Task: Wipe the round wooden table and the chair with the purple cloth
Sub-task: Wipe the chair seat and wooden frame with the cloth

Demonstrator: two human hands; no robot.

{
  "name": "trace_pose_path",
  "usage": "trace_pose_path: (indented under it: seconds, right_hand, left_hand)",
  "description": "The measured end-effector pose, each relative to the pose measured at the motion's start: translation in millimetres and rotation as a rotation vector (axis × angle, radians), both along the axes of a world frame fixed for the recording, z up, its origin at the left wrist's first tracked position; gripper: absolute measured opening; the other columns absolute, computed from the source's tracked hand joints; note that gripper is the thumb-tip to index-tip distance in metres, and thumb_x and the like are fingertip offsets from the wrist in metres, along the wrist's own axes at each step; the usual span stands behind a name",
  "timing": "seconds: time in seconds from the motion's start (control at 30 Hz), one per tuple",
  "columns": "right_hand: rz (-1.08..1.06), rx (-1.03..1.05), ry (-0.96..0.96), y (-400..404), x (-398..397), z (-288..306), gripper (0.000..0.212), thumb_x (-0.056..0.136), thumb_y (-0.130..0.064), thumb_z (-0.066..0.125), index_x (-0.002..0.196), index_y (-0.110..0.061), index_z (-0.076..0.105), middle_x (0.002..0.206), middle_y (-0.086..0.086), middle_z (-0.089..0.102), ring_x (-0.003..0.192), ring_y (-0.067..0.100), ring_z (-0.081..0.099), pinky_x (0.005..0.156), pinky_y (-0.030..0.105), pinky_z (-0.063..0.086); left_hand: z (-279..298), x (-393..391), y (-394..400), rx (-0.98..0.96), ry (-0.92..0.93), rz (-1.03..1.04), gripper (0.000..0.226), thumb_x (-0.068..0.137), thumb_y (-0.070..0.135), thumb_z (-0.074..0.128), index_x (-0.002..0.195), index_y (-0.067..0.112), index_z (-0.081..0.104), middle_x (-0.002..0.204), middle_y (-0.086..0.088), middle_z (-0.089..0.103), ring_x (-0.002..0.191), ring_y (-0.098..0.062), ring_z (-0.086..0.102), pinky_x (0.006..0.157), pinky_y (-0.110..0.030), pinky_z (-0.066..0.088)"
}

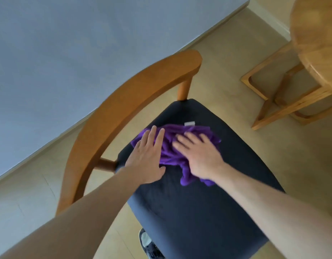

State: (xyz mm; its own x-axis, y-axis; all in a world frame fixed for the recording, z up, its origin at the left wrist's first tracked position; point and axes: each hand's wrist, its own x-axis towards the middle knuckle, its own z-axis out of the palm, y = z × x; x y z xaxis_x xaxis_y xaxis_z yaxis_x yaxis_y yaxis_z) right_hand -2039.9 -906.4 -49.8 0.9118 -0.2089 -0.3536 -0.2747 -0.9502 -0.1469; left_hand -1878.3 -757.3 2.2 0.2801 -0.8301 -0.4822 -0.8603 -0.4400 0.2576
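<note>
Closest to the camera are the person's two bare forearms, reaching down over the chair (98,131). Both hands are flat on the purple cloth (172,144), which sits bunched up on the dark seat cushion (198,212), toward the backrest side. The left hand (146,156) has straight fingers pressing the cloth's left edge, half on the seat; the right hand (198,156) lies spread on top, so neither grip is clamped, just pressing. Looks like the chair-wiping step is on. Next move probably needs sweeping the cloth across the rest of the seat, then the curved wooden back. The round table (314,34) stands off to the right.
</note>
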Motion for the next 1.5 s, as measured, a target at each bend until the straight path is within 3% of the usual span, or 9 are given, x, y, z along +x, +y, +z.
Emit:
trace_pose_path:
  seconds: [0.1,0.27,0.4,0.6,0.8,1.0,1.17,1.27,1.5]
  right_hand:
    - [-0.214,-0.081,-0.014,-45.6,17.5,11.6,0.075,0.087,-0.034,0.068,0.154,-0.028,0.035,0.163,-0.004,0.033,0.15,0.026,0.027,0.115,0.058,0.029]
    - [-0.439,-0.041,-0.1,-37.8,64.5,10.2,0.057,0.084,-0.023,0.072,0.137,-0.02,0.049,0.142,0.002,0.053,0.143,0.033,0.037,0.11,0.066,0.034]
    - [-0.307,-0.065,-0.138,-38.4,18.0,3.0,0.062,0.084,-0.029,0.061,0.144,-0.021,0.045,0.149,0.005,0.045,0.142,0.035,0.036,0.107,0.062,0.036]
    - [-0.301,-0.076,-0.094,-38.8,-55.8,10.4,0.033,0.07,-0.033,0.053,0.1,-0.021,0.054,0.102,0.002,0.057,0.096,0.029,0.054,0.081,0.049,0.045]
    - [-0.429,-0.112,-0.188,-64.4,5.0,10.7,0.037,0.092,-0.035,0.062,0.121,-0.015,0.053,0.124,0.011,0.057,0.111,0.036,0.056,0.088,0.053,0.049]
    - [-0.601,-0.049,-0.179,-57.0,117.0,-1.7,0.048,0.096,-0.055,0.053,0.13,-0.022,0.053,0.135,0.012,0.05,0.126,0.038,0.047,0.097,0.063,0.041]
    - [-0.572,-0.117,-0.246,-60.4,76.9,-8.9,0.037,0.091,-0.05,0.058,0.117,-0.023,0.058,0.127,0.006,0.056,0.118,0.034,0.052,0.091,0.054,0.045]
    - [-0.804,-0.088,-0.162,-60.5,48.6,-3.1,0.038,0.09,-0.045,0.061,0.119,-0.022,0.056,0.129,0.005,0.054,0.12,0.034,0.051,0.095,0.054,0.045]
    - [-1.287,-0.108,0.033,-54.2,14.1,2.8,0.046,0.094,-0.042,0.054,0.131,-0.016,0.052,0.135,0.012,0.05,0.129,0.036,0.044,0.105,0.058,0.036]
  left_hand:
    - [-21.0,-3.1,-16.5,0.189,0.019,-0.044,0.149,0.07,0.046,0.088,0.154,0.025,-0.033,0.167,-0.001,-0.028,0.157,-0.027,-0.014,0.124,-0.049,0.026]
    - [-37.0,-24.6,-15.1,0.052,-0.095,0.066,0.161,0.058,0.039,0.097,0.155,0.032,-0.03,0.162,-0.003,-0.039,0.155,-0.037,-0.019,0.12,-0.06,0.027]
    - [-37.6,-22.1,-3.4,0.121,-0.122,0.124,0.157,0.061,0.056,0.092,0.156,0.024,-0.029,0.165,-0.016,-0.03,0.155,-0.045,-0.009,0.124,-0.052,0.018]
    - [-32.7,-29.3,-18.7,0.216,-0.118,0.143,0.154,0.066,0.045,0.093,0.154,0.032,-0.034,0.167,-0.021,-0.019,0.154,-0.05,-0.006,0.124,-0.055,0.021]
    - [-28.2,-32.8,-20.5,0.183,-0.089,0.221,0.165,0.06,0.036,0.098,0.149,0.028,-0.041,0.169,-0.016,-0.011,0.155,-0.046,-0.003,0.124,-0.054,0.022]
    - [-39.9,-24.2,-13.6,0.219,-0.056,0.211,0.155,0.064,0.049,0.093,0.156,0.009,-0.026,0.169,-0.01,-0.021,0.156,-0.038,-0.01,0.127,-0.047,0.015]
    - [-33.9,-24.4,-25.1,0.29,-0.143,0.035,0.152,0.069,0.056,0.088,0.154,0.015,-0.032,0.164,-0.031,-0.015,0.151,-0.056,0.005,0.117,-0.057,0.032]
    - [-29.3,-25.2,-31.9,0.336,-0.119,-0.025,0.15,0.072,0.052,0.088,0.149,0.028,-0.039,0.16,-0.039,-0.016,0.147,-0.063,0.007,0.111,-0.06,0.04]
    - [-35.0,-17.5,-32.7,0.316,-0.127,-0.071,0.151,0.07,0.059,0.086,0.152,0.027,-0.036,0.161,-0.037,-0.007,0.146,-0.061,0.015,0.107,-0.056,0.046]
